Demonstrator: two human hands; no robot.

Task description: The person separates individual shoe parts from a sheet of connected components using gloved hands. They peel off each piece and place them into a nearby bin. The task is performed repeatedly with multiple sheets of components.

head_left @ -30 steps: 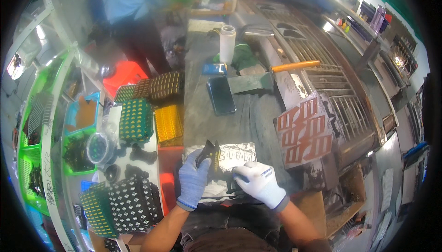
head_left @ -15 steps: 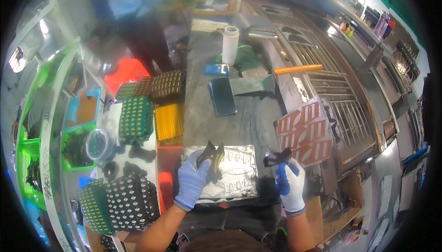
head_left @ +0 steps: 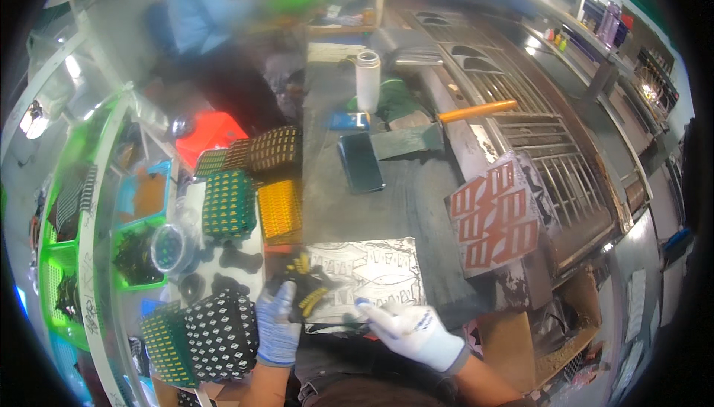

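My left hand [head_left: 279, 325], in a blue-grey knit glove, is closed on floppy black pieces with yellow marks [head_left: 312, 288]. They hang over the left part of a silvery metal plate [head_left: 387, 277] with outlined shapes sunk into it, and motion blurs them. My right hand [head_left: 416, 336], in a white glove with blue fingertips, reaches over the plate's near edge. Its fingers stretch out to the left, and no piece shows in them. The plate lies flat at the near end of the dark worktable.
Stacks of patterned sheets in black and white [head_left: 221, 325], green [head_left: 227, 202] and yellow [head_left: 280, 210] stand at left. A phone [head_left: 361, 163], a white bottle [head_left: 367, 84] and an orange-handled scraper [head_left: 476, 112] lie farther up. A red-patterned plate [head_left: 494, 217] leans at right. A person [head_left: 197, 13] stands beyond.
My left hand has moved left and down with the yellow-marked pieces. My right hand has swung left from beside the plate to over it; the black piece it held no longer shows.
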